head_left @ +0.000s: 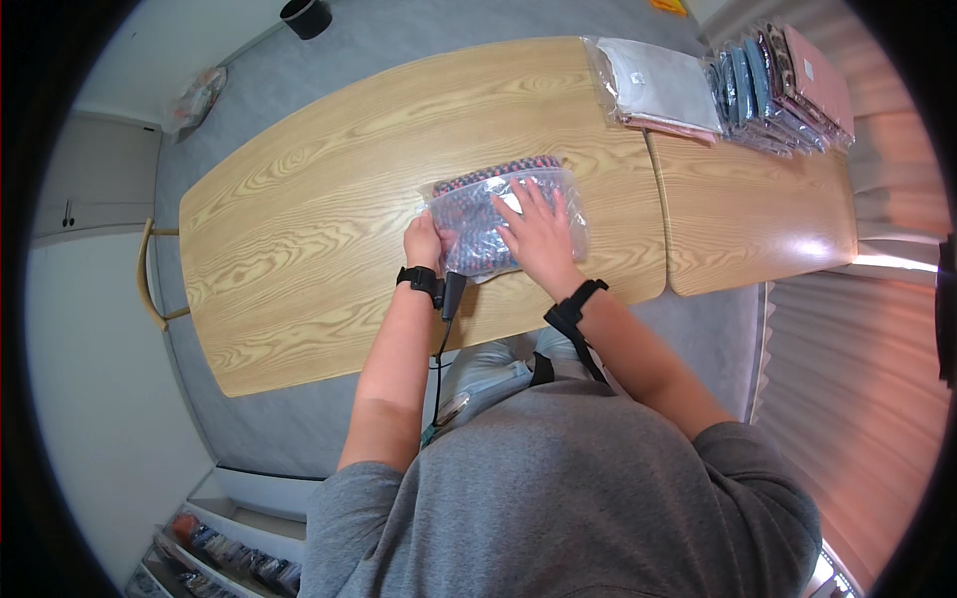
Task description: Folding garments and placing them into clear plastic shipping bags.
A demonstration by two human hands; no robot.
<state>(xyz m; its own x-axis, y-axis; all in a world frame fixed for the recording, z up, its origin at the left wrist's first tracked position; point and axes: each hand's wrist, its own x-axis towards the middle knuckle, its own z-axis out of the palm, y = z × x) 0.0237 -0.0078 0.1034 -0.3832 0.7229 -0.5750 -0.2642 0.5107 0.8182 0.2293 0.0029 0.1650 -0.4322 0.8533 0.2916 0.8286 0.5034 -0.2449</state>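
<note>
A clear plastic bag (467, 211) lies on the wooden table in front of me. Inside it is a folded piece of dark patterned fabric (495, 172) with red and blue flecks, and its far edge sticks out beyond the bag's edge. My left hand (423, 242) grips the bag's left side, thumb on top, the other fingers partly hidden. Spread flat over the right part of the bag, my right hand (538, 231) presses on it with fingers apart. Both wrists wear black straps, and a black cable plug (454, 289) hangs beside the left one.
Stacks of bagged folded garments, white (658, 80), blue (753, 85) and pink (819, 80), sit at the far right. The wooden table (299, 229) meets a second table (758, 214) on the right. A chair (150, 274) stands at the left, a black bin (306, 18) beyond.
</note>
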